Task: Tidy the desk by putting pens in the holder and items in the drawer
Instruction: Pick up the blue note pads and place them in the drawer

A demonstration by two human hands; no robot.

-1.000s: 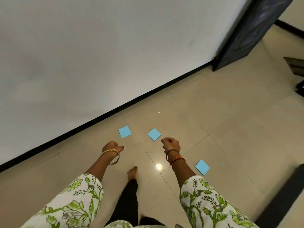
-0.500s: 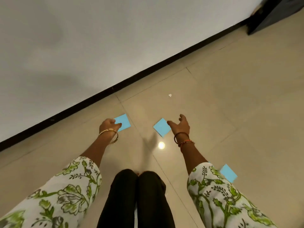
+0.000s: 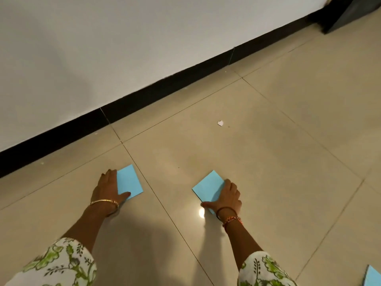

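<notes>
Two pale blue paper squares lying flat on beige floor tiles (image 3: 268,141), your left hand (image 3: 107,188) pressing left square (image 3: 129,181), right hand (image 3: 227,198) pinching right square (image 3: 208,186), white scrap (image 3: 220,123) beyond, black skirting (image 3: 144,96) behind.

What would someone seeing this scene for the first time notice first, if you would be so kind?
Two blue paper squares on the beige tiled floor stand out: the left hand rests on the left blue square, and the right hand lies over the right blue square. A third blue square peeks in at the bottom right corner. A small white scrap lies further out, toward the black skirting under the white wall.
</notes>
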